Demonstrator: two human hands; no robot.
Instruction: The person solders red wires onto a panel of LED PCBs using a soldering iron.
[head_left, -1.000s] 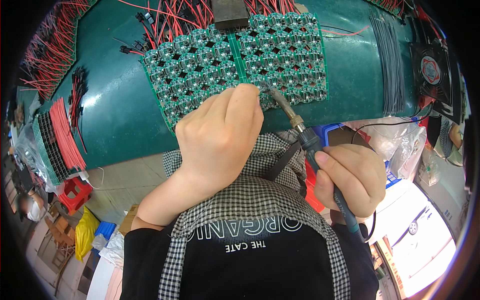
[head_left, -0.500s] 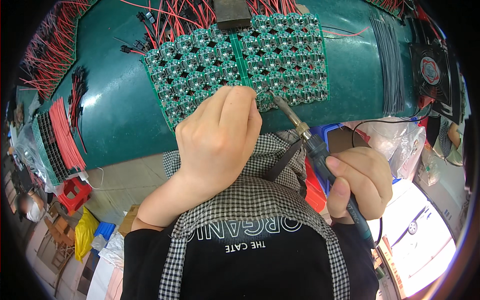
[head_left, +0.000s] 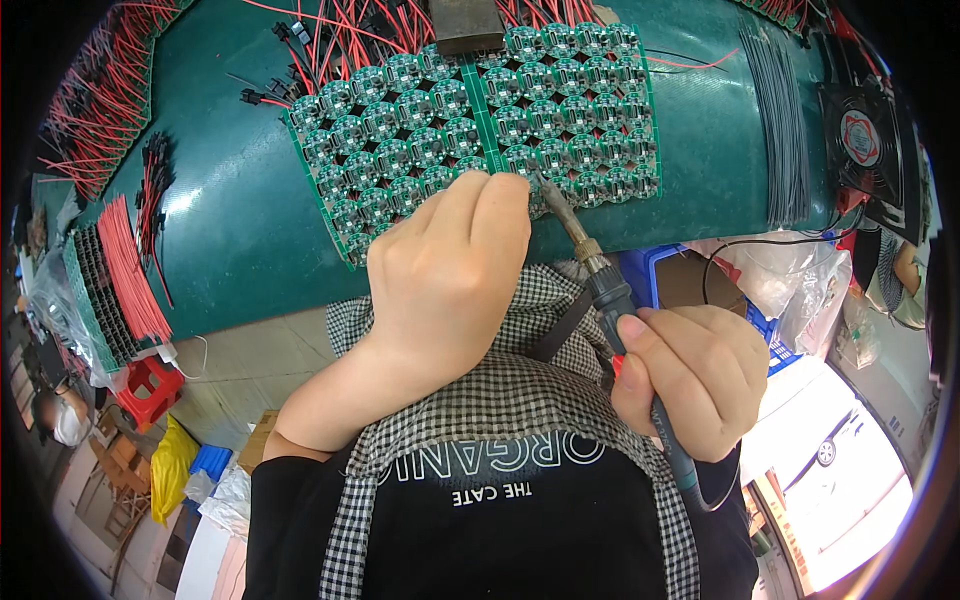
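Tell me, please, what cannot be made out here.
All in the head view:
What the left hand pinches, if anything: its back hides the fingertips.
Whether the iron touches the board: its tip is too small.
Part of the iron's handle: the right hand covers it.
The block's far end: past the top edge.

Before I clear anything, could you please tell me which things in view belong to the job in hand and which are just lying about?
In use:
soldering iron, in the right hand
green circuit-board panel, with the left hand at its near edge
dark block, probably

Seemingly lying about:
yellow bag
red stool
clear plastic bag
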